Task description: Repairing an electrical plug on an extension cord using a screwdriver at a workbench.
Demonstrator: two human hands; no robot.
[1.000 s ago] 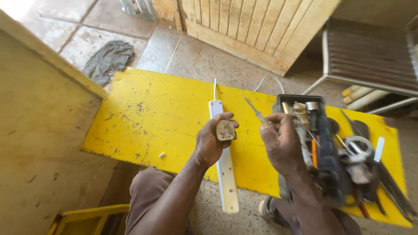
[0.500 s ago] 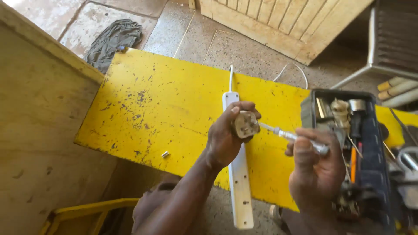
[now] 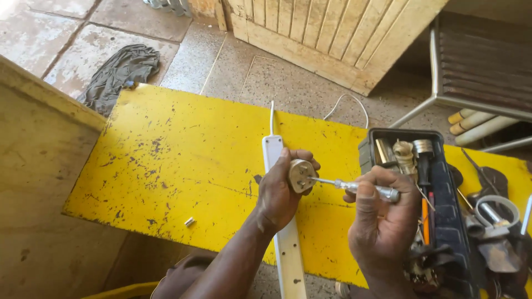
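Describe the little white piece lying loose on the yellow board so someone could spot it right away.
Find the scuffed yellow board and the long white power strip lying across it. Left of the strip, near the board's front edge and below the left hand, lies the small white piece, the only loose item on that bare stretch.

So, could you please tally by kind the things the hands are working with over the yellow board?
Plugs: 1, round plug in the left hand
Screwdrivers: 1, screwdriver in the right hand
Power strips: 1, white power strip
Loose white bits: 1, small piece
Total: 4
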